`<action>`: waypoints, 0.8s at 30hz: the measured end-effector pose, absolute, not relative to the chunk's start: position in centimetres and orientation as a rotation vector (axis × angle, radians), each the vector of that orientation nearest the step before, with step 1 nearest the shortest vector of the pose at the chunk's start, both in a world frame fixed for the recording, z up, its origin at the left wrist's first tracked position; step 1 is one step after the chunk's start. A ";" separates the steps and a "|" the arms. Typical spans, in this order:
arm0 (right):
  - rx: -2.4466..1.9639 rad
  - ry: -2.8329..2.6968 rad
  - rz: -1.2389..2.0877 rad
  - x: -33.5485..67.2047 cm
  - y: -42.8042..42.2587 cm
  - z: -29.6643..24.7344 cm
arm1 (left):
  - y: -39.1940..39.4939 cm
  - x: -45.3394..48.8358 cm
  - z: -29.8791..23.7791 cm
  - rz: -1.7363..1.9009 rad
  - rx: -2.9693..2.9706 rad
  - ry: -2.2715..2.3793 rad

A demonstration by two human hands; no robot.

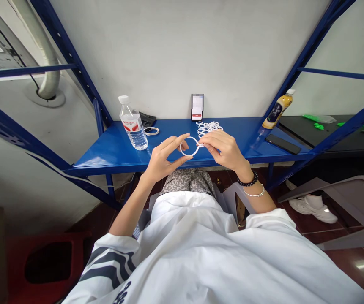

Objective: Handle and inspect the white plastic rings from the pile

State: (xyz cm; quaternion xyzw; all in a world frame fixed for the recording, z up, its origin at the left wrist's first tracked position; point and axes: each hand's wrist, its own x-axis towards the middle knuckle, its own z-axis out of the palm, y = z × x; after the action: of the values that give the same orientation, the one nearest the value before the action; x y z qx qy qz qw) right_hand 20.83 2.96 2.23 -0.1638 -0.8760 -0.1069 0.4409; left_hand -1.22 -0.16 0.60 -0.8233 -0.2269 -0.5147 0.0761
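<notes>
A thin white ring (182,150) is held up above the front edge of the blue table, between both hands. My left hand (168,155) grips it from the left, the fingers over its top and the thumb under its lower rim. On its right side, my right hand (221,147) pinches the ring where a small tab seems to stick out; the fingertips partly hide that spot. Behind my right hand lies a heap of similar white rings (212,126), partly covered by the hand.
On the blue table (105,147) stand a water bottle (133,126) at left and a yellow drink bottle (278,109) at right. A dark phone (283,144) lies at right; a lit phone (197,107) leans on the wall. Blue posts (74,63) frame both sides.
</notes>
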 end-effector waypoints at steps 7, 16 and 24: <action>-0.443 -2.083 -0.212 20.3 2.9 2.1 | 0.2 -1.2 0.6 -1.583 -2.399 -0.716; -0.453 -2.041 -0.174 20.3 2.3 2.4 | 0.5 -1.3 0.3 -1.583 -2.358 -0.800; -0.402 -2.006 -0.188 20.1 2.5 2.2 | 0.2 -1.1 0.6 -1.580 -2.358 -0.785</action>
State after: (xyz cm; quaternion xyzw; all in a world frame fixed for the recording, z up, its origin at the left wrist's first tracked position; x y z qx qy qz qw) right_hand 20.15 2.53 2.19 -0.1673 -0.8358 -0.0784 0.5170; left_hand -1.11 0.18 0.57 -0.7968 -0.2652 -0.5339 0.0984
